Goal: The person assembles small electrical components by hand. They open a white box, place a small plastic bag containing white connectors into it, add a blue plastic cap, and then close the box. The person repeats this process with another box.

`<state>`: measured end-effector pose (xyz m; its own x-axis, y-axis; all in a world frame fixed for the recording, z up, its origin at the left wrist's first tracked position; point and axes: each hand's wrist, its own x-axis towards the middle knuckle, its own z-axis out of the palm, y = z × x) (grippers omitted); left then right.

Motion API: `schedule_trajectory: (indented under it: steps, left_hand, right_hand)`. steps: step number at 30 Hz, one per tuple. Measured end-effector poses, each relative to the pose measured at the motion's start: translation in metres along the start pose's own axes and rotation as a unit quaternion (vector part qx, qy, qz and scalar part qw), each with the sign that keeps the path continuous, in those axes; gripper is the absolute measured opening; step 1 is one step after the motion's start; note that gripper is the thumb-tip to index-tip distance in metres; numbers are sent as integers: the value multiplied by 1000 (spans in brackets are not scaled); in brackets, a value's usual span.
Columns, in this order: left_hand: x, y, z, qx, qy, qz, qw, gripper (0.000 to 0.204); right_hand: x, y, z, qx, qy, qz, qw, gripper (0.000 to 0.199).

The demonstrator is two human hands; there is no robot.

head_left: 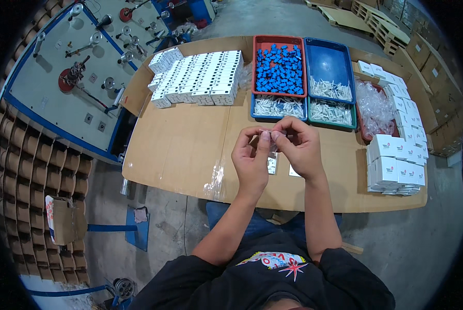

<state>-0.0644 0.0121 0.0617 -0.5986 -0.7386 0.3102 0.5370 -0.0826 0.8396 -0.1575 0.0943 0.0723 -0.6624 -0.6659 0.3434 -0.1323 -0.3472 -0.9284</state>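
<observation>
My left hand (252, 157) and my right hand (301, 150) meet above the middle of the cardboard-covered table (185, 144). Thumbs and fingertips of both are pinched together on what looks like a small clear plastic bag (273, 148), which hangs between them and is partly hidden by the fingers. Under the hands lies a small white piece (271, 166), and a second white piece (294, 171) shows by my right wrist. Just beyond my fingers stand a blue tray of white plastic pieces (279, 106) and a green tray of similar pieces (330, 113).
Behind these are a red tray of blue parts (279, 70) and a blue tray (328, 57) partly filled with white pieces. Clear bags (374, 108) fill a red tray at right, beside stacked white boxes (396, 165). Rows of white boxes (198, 77) stand far left. A machine (61, 72) adjoins the table.
</observation>
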Motion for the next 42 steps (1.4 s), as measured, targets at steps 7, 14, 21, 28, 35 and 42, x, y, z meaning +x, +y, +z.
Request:
schedule_trajectory:
  steps: [7, 14, 21, 28, 35, 42]
  left_hand:
    - [2, 2, 0, 18, 0, -4, 1000, 14]
    - [8, -1, 3, 8, 5, 3, 1000, 14]
    - [13, -3, 2, 27, 9, 45, 999, 13]
    - [11, -6, -4, -13, -18, -19, 1000, 16]
    - [8, -15, -19, 12, -30, -53, 998, 18]
    - [32, -37, -66, 106, -103, -242, 959, 43]
  right_hand:
    - [4, 1, 2, 8, 15, 12, 1000, 7]
    - [10, 0, -1, 11, 21, 29, 999, 7]
    - [13, -2, 2, 0, 13, 30, 999, 7]
    - [10, 4, -3, 8, 16, 36, 999, 7]
    - [4, 7, -3, -30, -8, 63, 998, 9]
    - [-2, 43, -32, -31, -12, 130, 991, 15]
